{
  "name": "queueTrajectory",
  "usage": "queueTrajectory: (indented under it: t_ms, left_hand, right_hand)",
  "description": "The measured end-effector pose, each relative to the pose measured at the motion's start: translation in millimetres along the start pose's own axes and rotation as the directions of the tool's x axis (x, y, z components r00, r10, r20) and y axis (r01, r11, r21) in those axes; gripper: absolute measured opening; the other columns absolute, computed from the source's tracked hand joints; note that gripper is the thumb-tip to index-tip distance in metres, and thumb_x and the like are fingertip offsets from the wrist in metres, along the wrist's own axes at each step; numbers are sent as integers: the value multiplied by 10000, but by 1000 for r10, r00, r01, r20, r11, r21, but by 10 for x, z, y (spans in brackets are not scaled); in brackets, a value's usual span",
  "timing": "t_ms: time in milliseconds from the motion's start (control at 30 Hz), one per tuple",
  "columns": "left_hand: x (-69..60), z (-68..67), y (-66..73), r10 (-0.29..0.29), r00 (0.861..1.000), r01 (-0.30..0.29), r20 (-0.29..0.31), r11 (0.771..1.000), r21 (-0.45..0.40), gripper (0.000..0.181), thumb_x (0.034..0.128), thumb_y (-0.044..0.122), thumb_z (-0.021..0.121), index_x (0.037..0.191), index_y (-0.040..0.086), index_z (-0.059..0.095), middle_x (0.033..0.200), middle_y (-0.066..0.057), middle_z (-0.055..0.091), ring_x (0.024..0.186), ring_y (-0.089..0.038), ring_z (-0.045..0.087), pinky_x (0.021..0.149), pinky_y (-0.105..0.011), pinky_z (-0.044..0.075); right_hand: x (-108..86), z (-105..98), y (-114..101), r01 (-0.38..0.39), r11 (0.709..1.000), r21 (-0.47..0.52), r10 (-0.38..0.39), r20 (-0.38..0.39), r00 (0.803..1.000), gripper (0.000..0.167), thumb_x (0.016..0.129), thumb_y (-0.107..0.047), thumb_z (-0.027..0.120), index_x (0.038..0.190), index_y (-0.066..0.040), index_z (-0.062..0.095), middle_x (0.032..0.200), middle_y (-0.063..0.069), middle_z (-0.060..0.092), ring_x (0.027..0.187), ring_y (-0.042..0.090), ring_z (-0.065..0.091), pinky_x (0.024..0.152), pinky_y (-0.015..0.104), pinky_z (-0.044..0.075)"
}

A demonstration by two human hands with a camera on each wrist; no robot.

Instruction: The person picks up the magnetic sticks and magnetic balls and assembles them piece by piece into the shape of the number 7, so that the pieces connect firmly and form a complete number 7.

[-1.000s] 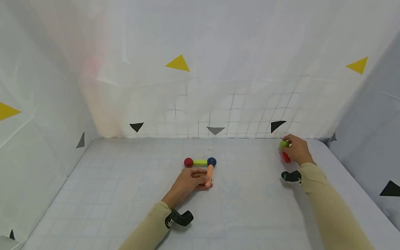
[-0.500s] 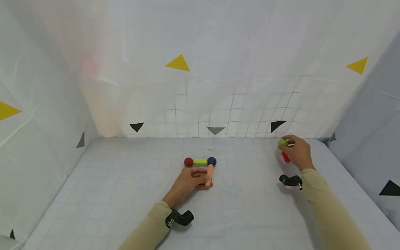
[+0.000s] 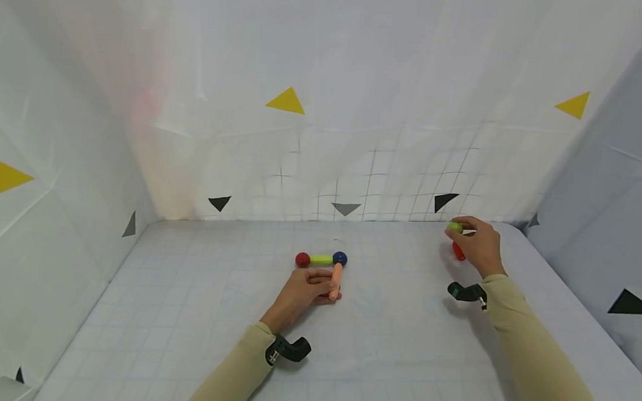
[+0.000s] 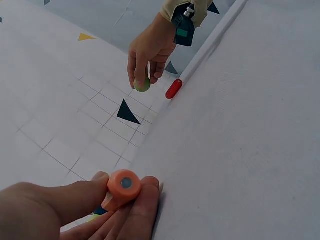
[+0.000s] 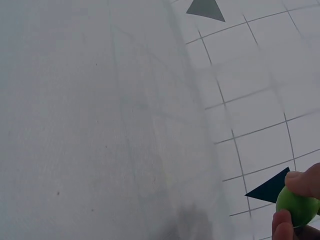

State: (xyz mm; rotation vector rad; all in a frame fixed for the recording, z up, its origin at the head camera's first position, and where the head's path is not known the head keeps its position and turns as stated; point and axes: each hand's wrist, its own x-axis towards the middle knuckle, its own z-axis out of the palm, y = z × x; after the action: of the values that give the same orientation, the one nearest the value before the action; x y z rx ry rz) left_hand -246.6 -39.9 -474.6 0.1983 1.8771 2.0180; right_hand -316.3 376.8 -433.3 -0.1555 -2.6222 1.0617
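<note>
My left hand [image 3: 299,292] pinches an orange rod [image 3: 336,280] between thumb and fingers; in the left wrist view its end shows a grey round inset. The rod's far end meets a blue ball [image 3: 340,259]. A yellow-green rod [image 3: 321,260] runs from that ball to a red ball [image 3: 302,260], all lying on the table. At the table's far right, my right hand [image 3: 479,244] grips a green ball [image 5: 297,206] with its fingertips. A short red rod [image 4: 174,89] lies just below that hand, apart from the ball in the left wrist view.
The white covered table [image 3: 388,354] meets a white back wall [image 3: 323,163] close behind the right hand. Side walls stand at left and right, marked with yellow and black triangles. A black camera [image 3: 292,349] sits on the left wrist, another black camera [image 3: 467,292] on the right.
My right hand has shifted slightly with the green ball, moving it a little up and left in view, away from the red rod. The left hand and its joined pieces stay put.
</note>
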Motion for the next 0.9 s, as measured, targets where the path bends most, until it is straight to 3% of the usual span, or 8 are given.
queueTrajectory:
  t_ms: [167,367,600,900]
  left_hand:
    - [10,-7,2,2,1000,-2,6,1000,-11,402,1002,60,705,1366,-74,602,1132,-161,728,972,-297,750,837,-347,597]
    - [7,-8,5,0,1000,0,12,1000,-19,407,1004,55,700,1371,-85,594,1135,-165,728,976,-299,750,842,-348,596]
    - [-2,-10,7,-2,1000,2,4,1000,-18,398,1006,57,698,1370,-73,603,1132,-158,731,977,-293,750,841,-344,596]
    - [-15,-1,20,9,1000,-8,9,1000,-13,393,1007,47,692,1373,-69,606,1132,-162,734,984,-292,749,845,-335,593]
  right_hand:
    - [-52,5,-61,-3,1000,15,3,18,1000,480,958,-198,775,1373,-13,619,1303,262,613,1126,417,594,765,349,529]
    - [-152,53,-122,1,1000,19,-1,-1,1000,508,959,-239,779,1382,-5,625,1283,234,640,1083,374,612,672,251,505]
    - [-270,124,-210,69,997,26,-68,-37,997,468,959,-321,780,1283,1,679,1173,214,693,1036,357,645,728,315,511]
    - [-413,163,-345,44,997,69,-46,15,999,511,969,-400,755,1309,-28,669,1222,194,680,981,327,661,715,327,527]
